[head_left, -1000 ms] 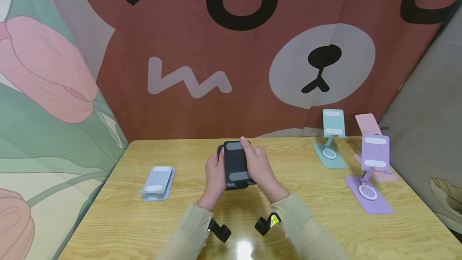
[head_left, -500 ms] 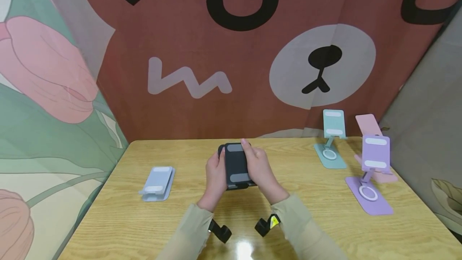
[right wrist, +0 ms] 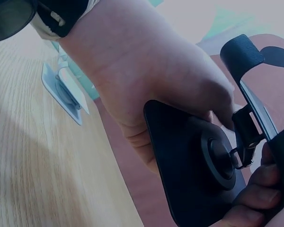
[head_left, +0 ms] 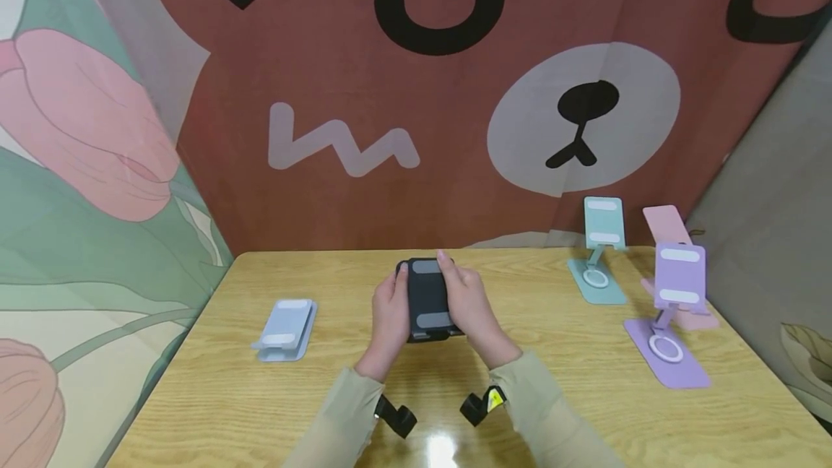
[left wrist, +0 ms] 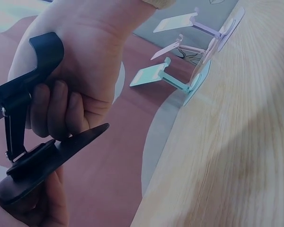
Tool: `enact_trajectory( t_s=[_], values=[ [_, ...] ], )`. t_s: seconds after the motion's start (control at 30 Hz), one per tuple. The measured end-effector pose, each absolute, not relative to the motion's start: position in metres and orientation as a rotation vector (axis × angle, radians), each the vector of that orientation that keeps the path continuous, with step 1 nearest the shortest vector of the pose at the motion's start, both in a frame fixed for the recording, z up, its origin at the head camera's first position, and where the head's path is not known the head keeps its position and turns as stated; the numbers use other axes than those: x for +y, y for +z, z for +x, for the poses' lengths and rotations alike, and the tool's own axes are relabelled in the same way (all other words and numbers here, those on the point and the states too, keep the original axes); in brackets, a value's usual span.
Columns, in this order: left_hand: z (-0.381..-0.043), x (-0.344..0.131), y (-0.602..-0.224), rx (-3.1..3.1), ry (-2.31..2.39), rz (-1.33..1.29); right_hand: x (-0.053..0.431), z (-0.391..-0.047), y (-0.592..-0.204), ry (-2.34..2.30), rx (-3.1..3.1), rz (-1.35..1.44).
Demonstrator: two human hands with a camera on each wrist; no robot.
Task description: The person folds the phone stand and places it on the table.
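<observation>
A black folding phone stand (head_left: 427,298) is held in front of me above the table by both hands. My left hand (head_left: 388,315) grips its left side, thumb along the edge. On the other side my right hand (head_left: 471,305) grips the upper plate, its thumb near the top edge. In the right wrist view, the flat base plate (right wrist: 184,161) with its round pivot lies against the left hand. A hinged arm (right wrist: 248,132) joins it to the upper plate, and the plates stand apart. Curled right-hand fingers (left wrist: 57,106) show behind the upper plate in the left wrist view.
A folded light-blue phone stand (head_left: 284,329) lies at the left of the wooden table (head_left: 214,410). Unfolded teal (head_left: 601,222), pink (head_left: 661,224) and purple (head_left: 679,276) stands are grouped at the right. A bear-print curtain (head_left: 351,215) hangs behind the table.
The head view has shifted slightly. Both hands keep their grip on the black phone stand, which shows almost no movement.
</observation>
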State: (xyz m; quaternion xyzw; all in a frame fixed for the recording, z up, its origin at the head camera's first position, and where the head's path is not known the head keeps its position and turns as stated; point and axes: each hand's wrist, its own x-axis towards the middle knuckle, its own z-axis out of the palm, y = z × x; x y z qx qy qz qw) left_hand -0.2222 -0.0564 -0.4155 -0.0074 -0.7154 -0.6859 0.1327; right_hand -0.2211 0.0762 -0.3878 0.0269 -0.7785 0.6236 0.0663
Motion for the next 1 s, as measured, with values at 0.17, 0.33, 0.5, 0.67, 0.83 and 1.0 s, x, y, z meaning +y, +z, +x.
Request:
enact_trajectory(
  t_s=[0.17, 0.33, 0.5, 0.67, 0.83, 1.0],
  values=[
    [-0.2220, -0.0573, -0.4124, -2.116, -1.980, 0.008, 0.0764, -0.2212, -0.3865, 1.846, -2.356, 0.065],
    [-0.2221, -0.0582, -0.4102, -2.129, -1.972, 0.026, 0.0769, -0.2224, -0.3866, 1.818, -2.374, 0.062],
    [-0.2222, -0.0592, -0.4096, -2.141, -1.996, -0.057, 0.0776, -0.2227, -0.3865, 1.802, -2.364, 0.077],
    [-0.2209, -0.0588, -0.4080, -2.181, -2.058, -0.122, 0.0782, -0.2220, -0.3865, 1.778, -2.357, 0.096],
    [-0.2208, -0.0571, -0.4076, -2.225, -2.099, -0.112, 0.0779, -0.2210, -0.3864, 1.763, -2.365, 0.076],
    [-0.2206, -0.0568, -0.4074, -2.218, -2.099, -0.135, 0.0797, -0.2210, -0.3876, 1.785, -2.353, 0.042]
  ],
)
